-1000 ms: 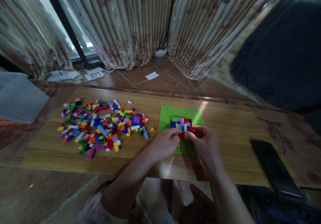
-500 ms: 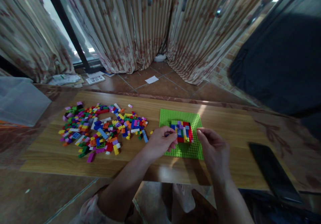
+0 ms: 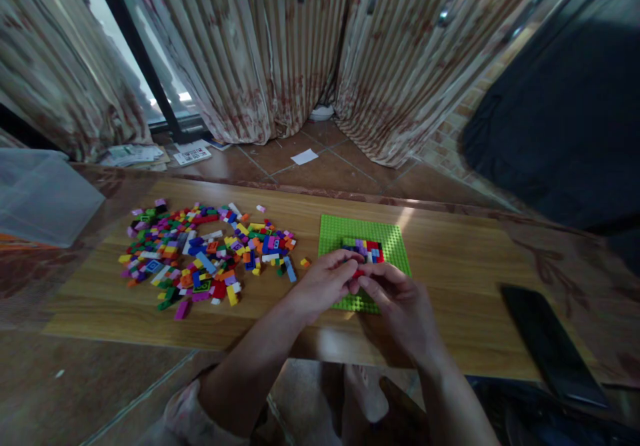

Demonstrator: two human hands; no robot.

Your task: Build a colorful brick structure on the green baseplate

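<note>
A green baseplate [image 3: 390, 239] lies on the wooden table [image 3: 460, 279] and carries a small block of mixed-colour bricks [image 3: 367, 249]. My left hand [image 3: 325, 283] and my right hand [image 3: 400, 303] meet over the plate's near half, fingers curled and tips together. Between the fingertips shows a small red brick [image 3: 357, 273], pinched from both sides. The hands cover the near part of the brick block and the plate's front edge.
A loose heap of small coloured bricks [image 3: 200, 253] spreads over the table's left half. A dark phone [image 3: 553, 343] lies near the right front edge. A clear plastic box [image 3: 40, 196] stands at far left. Curtains [image 3: 280, 46] hang behind a tiled floor.
Half a second ago the hands were apart, either side of the brick block. Now they have come together over the plate's near half, pinching a small red piece.
</note>
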